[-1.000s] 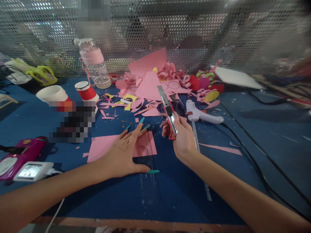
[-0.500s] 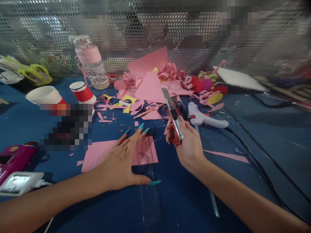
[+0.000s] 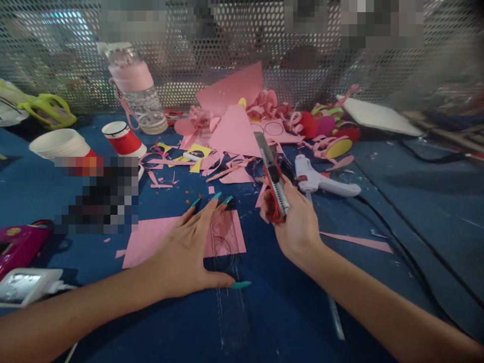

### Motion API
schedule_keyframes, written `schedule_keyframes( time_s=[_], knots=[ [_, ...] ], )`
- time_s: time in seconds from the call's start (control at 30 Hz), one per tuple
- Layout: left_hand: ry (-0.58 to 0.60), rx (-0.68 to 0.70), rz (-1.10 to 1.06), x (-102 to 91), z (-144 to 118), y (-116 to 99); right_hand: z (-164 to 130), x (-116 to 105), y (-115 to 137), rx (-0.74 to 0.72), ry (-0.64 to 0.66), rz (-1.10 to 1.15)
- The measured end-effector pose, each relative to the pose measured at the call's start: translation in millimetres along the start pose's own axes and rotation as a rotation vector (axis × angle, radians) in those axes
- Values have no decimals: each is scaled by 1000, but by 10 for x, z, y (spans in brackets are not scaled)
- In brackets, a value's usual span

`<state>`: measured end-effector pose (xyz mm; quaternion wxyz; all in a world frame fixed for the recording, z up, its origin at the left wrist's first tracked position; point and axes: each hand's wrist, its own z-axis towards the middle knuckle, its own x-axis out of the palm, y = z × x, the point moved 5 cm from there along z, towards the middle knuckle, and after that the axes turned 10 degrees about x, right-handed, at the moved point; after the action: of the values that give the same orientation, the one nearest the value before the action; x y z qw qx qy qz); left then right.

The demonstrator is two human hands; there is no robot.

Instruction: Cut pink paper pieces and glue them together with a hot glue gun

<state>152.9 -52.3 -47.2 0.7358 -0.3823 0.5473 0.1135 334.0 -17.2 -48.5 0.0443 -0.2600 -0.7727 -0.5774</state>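
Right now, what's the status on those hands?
Left hand flat on pink paper and clear ruler. Right hand grips utility knife, raised. Glue gun beside.

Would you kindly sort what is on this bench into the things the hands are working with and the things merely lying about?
In use:
- left hand, pressed flat on the pink paper sheet and the clear ruler
- right hand, gripping the red utility knife

Lying about:
- glue gun
- water bottle
- red paper cup
- pink scraps
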Motion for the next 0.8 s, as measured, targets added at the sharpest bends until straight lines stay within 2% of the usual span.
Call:
schedule_keyframes(
  time_s=[0.8],
  knots=[
    [9,-20,-11,8,-6,19,18,-21,-8,57,-16,9]
  ],
)
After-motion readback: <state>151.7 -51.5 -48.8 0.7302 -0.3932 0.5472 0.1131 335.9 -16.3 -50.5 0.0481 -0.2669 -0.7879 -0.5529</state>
